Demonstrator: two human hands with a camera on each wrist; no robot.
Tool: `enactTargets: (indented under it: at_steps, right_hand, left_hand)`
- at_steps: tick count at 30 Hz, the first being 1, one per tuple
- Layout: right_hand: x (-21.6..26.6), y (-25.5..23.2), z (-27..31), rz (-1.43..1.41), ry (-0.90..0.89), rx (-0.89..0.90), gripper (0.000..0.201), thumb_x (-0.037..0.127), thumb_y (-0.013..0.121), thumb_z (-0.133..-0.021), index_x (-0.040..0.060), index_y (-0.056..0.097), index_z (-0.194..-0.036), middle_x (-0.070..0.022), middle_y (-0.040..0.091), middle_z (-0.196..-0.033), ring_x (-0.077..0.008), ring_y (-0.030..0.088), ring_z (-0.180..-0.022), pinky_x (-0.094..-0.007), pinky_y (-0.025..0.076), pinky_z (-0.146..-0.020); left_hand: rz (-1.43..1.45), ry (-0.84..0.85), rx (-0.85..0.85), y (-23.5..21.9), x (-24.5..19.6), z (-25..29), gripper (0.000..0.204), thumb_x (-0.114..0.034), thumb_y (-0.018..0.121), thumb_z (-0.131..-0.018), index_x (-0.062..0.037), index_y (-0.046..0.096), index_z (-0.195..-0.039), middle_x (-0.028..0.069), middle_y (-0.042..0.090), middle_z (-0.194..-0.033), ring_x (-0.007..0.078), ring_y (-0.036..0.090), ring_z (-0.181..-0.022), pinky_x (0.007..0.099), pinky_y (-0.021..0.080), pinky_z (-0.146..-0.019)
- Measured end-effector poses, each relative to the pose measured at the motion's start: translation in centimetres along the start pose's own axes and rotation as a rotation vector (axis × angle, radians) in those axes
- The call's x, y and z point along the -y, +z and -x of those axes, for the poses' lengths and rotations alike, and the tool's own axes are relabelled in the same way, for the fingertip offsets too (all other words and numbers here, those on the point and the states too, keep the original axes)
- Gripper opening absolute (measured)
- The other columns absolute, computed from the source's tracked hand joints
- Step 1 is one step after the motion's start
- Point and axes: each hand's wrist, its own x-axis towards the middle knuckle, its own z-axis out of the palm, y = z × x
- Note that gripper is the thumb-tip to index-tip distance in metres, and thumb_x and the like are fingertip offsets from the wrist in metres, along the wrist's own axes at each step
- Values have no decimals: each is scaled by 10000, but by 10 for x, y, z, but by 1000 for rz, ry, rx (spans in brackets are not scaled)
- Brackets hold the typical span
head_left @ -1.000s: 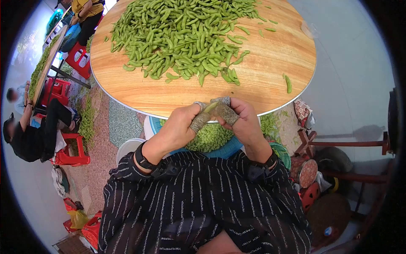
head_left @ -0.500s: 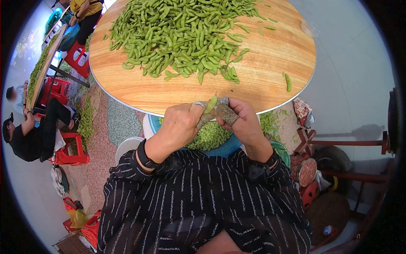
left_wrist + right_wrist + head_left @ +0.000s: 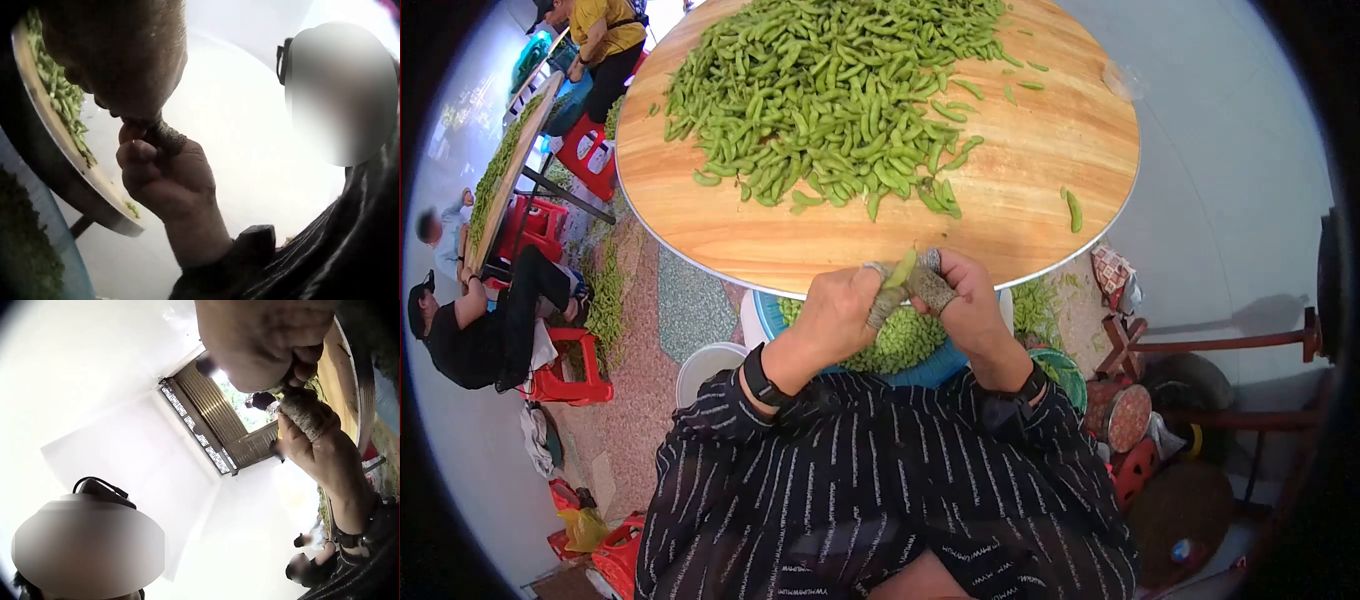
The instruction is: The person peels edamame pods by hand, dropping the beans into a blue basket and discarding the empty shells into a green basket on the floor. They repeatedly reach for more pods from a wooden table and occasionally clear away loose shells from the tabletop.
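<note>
Over the near edge of the round wooden table (image 3: 760, 250), my two hands meet at a green soybean pod (image 3: 903, 268). My left hand (image 3: 832, 312) pinches the pod between thumb and fingers, its tip pointing up. My right hand (image 3: 972, 305) has curled fingers and thumb at the pod's other side, pinching it. Greyish wraps cover the thumb (image 3: 930, 288) and some fingertips. Below the hands is a blue basin (image 3: 945, 368) with shelled green beans (image 3: 905, 342). In both wrist views the hands largely hide the pod.
A big heap of pods (image 3: 830, 100) covers the table's far part; a loose pod (image 3: 1074, 211) lies at the right. A white bucket (image 3: 705, 365) stands left of the basin, a green basket (image 3: 1065, 375) right. Other people sit on red stools (image 3: 570, 365) by another table (image 3: 510, 165).
The pod between my hands has turned upright, and my left hand has rolled so its back shows more. The head view has shifted slightly, placing the table edge lower.
</note>
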Motion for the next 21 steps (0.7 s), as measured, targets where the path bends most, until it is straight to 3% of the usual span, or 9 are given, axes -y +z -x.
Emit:
enactTargets:
  at_steps: [3,4,6,7,9,13,15,20,21]
  right_hand:
    - [2,3,2,35,-84,53,76,68,526,-800,27,541,-863,28,523,-703,-40,445,-610,-179,360,-550]
    - [0,3,2,36,-78,53,76,68,526,-800,27,541,-863,28,523,-703,-40,445,-610,-179,360,-550]
    - [-4,3,1,-11,-108,87,77,69,516,-810,29,537,-872,26,523,-721,-42,447,-614,-181,363,-552]
    - [-8,2,0,-10,-106,89,77,69,516,-810,29,537,-872,26,523,-721,-42,447,-614,-181,363,-552]
    - [-14,1,-1,5,-176,112,78,54,507,-807,30,535,-875,23,523,-739,-41,447,-618,-183,366,-554]
    - [-12,2,-1,-38,-68,96,65,46,503,-802,34,533,-859,23,517,-727,-42,446,-617,-185,368,-551]
    - [-15,2,0,50,-40,92,56,36,508,-791,25,528,-841,21,511,-720,-62,460,-621,-193,372,-559]
    - [-2,8,-1,300,-202,127,70,20,512,-774,9,524,-842,11,513,-720,-64,455,-653,-206,379,-583]
    - [1,8,-1,354,-254,156,85,11,512,-768,5,525,-852,6,517,-730,-59,449,-670,-209,382,-592]
  left_hand:
    - [444,-145,-90,4,-4,2,194,-176,522,-793,16,500,-814,86,487,-563,251,526,-531,322,377,-464]
    - [447,-149,-89,4,-6,2,194,-176,522,-793,16,500,-814,86,487,-563,251,526,-531,322,377,-464]
    - [884,-378,-80,3,-9,4,300,-285,460,-854,6,513,-805,20,464,-565,157,471,-484,261,345,-447]
    - [885,-379,-83,3,-8,5,300,-285,460,-854,6,513,-805,20,464,-565,157,471,-484,261,345,-447]
    - [1426,-709,10,4,-2,9,376,-356,401,-876,-7,507,-785,-15,446,-588,86,433,-523,208,332,-465]
    - [1458,-641,73,6,8,8,286,-290,446,-868,-18,491,-791,-3,471,-628,80,451,-575,198,359,-517]
    - [838,-401,-122,8,-7,1,220,-232,489,-854,-18,470,-807,-1,465,-671,70,462,-637,199,379,-563]
    - [965,-358,-82,2,0,2,202,-236,501,-848,-35,479,-854,-8,475,-735,70,480,-677,203,399,-573]
    - [1070,-440,-53,-2,-2,2,210,-248,491,-853,-39,483,-866,-14,472,-725,65,469,-646,197,390,-545]
